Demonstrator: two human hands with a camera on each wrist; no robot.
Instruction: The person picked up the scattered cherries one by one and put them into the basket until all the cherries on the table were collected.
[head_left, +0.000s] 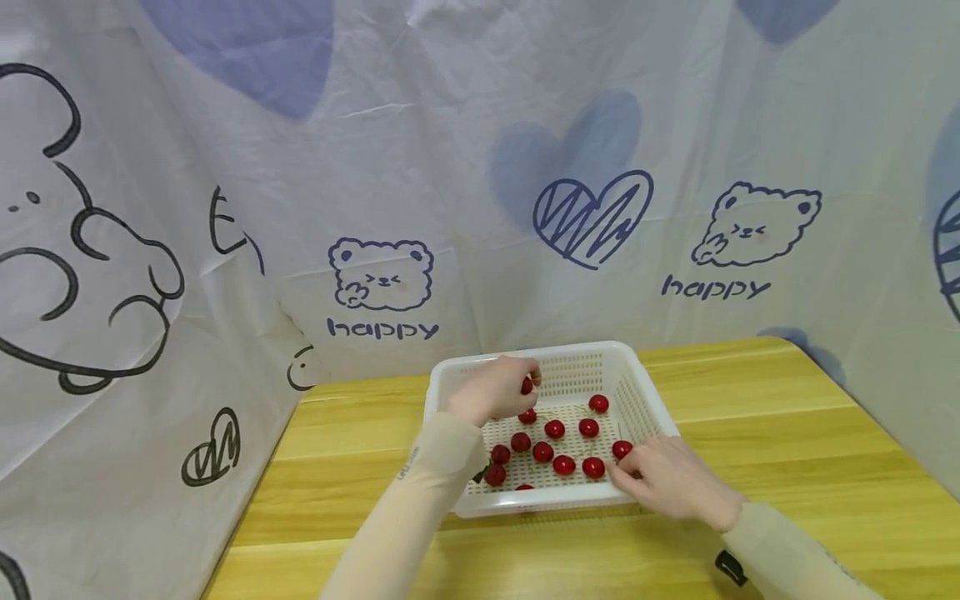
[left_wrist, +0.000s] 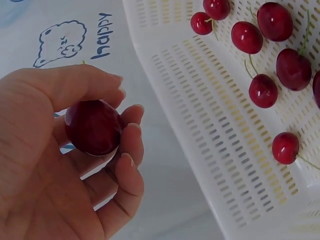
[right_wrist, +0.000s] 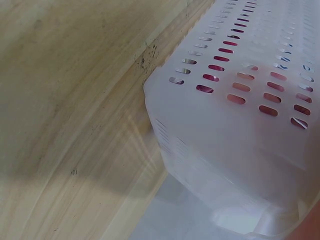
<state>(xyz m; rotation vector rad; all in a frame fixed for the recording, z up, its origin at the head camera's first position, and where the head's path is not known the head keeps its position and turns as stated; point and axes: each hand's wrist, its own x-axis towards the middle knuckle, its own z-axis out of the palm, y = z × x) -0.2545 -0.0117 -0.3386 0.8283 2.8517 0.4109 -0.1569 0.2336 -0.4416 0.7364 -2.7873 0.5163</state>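
Observation:
A dark red cherry (left_wrist: 93, 128) is held between the thumb and curled fingers of my left hand (head_left: 498, 390), above the left part of a white plastic basket (head_left: 547, 498). In the left wrist view its skin faces the camera and the fingertips reach around its far side. My right hand (head_left: 671, 479) grips the basket's front right corner, fingers over the rim; through the slots in the right wrist view, skin shows behind the wall. Several red cherries (head_left: 564, 465), some with thin green stems, lie spread over the basket floor.
The basket stands on a wood-grain table (head_left: 757, 417) near its back edge. A pale cloth (head_left: 465, 167) printed with hearts and bears hangs behind and to the left. A small black object (head_left: 731, 567) sits at my right sleeve.

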